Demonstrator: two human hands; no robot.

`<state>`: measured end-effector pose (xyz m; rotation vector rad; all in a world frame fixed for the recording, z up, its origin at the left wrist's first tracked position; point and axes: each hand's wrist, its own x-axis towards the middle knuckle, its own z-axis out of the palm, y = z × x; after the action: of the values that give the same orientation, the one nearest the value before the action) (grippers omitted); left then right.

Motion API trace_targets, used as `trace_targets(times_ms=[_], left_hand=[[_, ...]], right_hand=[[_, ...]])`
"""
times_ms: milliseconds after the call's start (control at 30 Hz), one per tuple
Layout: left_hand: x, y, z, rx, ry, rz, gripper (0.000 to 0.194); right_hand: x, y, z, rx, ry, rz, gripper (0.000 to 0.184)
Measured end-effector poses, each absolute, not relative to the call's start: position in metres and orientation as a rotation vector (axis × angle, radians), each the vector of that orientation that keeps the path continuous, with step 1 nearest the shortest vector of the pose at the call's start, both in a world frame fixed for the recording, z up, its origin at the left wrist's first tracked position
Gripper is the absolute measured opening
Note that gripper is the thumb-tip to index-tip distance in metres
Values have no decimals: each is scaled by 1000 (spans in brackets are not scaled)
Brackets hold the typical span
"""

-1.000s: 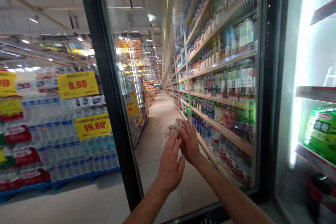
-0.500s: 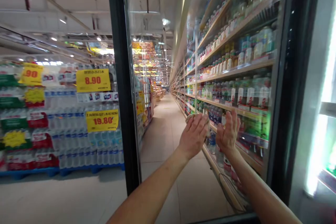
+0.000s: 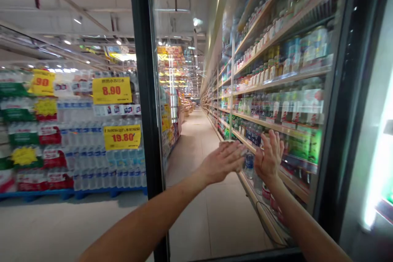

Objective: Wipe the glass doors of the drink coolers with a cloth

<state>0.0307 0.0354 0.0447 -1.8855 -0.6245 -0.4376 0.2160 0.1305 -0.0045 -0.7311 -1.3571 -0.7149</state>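
Left hand: the left hand [image 3: 222, 163] lies flat, back upward, over the lower half of the glass pane [image 3: 188, 213], left of the pane's middle; its fingers are straight and close together, pointing toward the right edge.
Cloth: what looks like a cloth [image 3: 227, 142] shows only as a pale edge along the far side of the left hand; the rest is hidden, so I cannot tell whether the fingers grip it or just press on it.
Right hand: the right hand [image 3: 270, 157] is released, fingers up and slightly apart, nearer the pane's right edge and well clear of its bottom edge; I cannot tell whether it touches the glass.
Between the hands: a narrow gap, the left fingertips just beside the right thumb.
Door frame: the black door frame [image 3: 146, 90] borders the pane, its left upright leaning slightly.
Shelves in the pane: rows of drink bottles [image 3: 285, 106] fill the right half.
Beside the left upright: yellow price signs reading 8.90 [image 3: 112, 90] and 19.80 [image 3: 122, 137] hang before stacked bottled water [image 3: 92, 178] on blue pallets [image 3: 113, 192].
Far right: a bright light strip [image 3: 373, 196] glows.
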Motion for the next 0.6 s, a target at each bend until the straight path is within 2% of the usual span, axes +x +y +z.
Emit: trace_targets(times_ms=[133,200,333,400,533,600], left_hand=[[7,30,100,-1631,-915,-819,45],[2,28,105,-1573,-961,-872,44],[7,23,77,-1902,-575,-377,40],[7,23,82,-1933,-531,-308,39],[2,29,123,-1629,-898,-747,43],[1,31,126,-1594,-876,-791,42]], right_hand=[[215,130,-6,-735,-1340,-700,44],[214,129,-6,-741,-1333,-694,45],[214,128,-7,-744,-1359,-709,48],[215,128,-7,-739,-1361,-721,48],[215,128,-7,-725,-1350,-716,46],[215,128,-6,-725,-1343,-719,46]])
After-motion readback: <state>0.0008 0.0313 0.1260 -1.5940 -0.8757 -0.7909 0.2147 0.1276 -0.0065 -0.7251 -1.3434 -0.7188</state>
